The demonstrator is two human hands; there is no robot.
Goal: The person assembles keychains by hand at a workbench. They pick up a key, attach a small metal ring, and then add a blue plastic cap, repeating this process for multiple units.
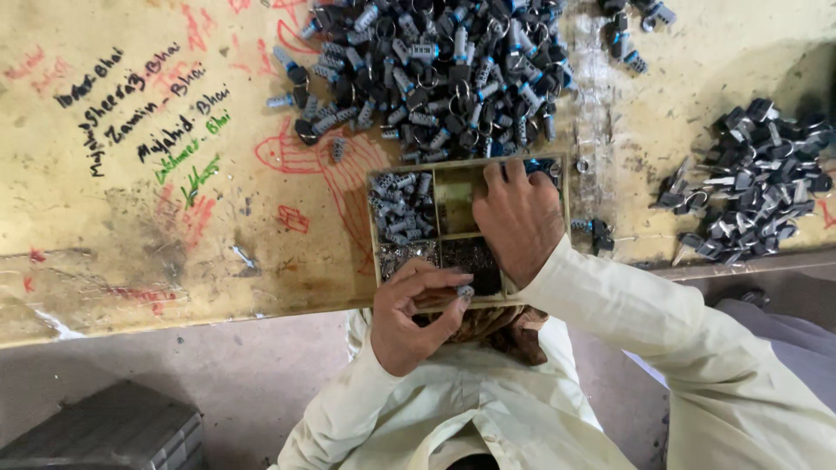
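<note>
A small wooden tray (375,228) with several compartments sits at the near edge of the worn yellow table. One compartment holds grey cylinder lock parts (399,204), others hold tiny dark and silvery bits. My left hand (407,312) pinches a small grey lock cylinder (464,292) over the tray's near edge. My right hand (519,218) reaches into the tray's far right compartments, fingers curled down; what it touches is hidden. Both arms wear pale cream sleeves.
A big heap of grey and black lock cylinders with key rings (431,70) lies beyond the tray. A second heap of keys and dark parts (747,183) lies at the right. A few loose pieces (596,231) rest beside the tray. A grey block (104,431) sits on the floor lower left.
</note>
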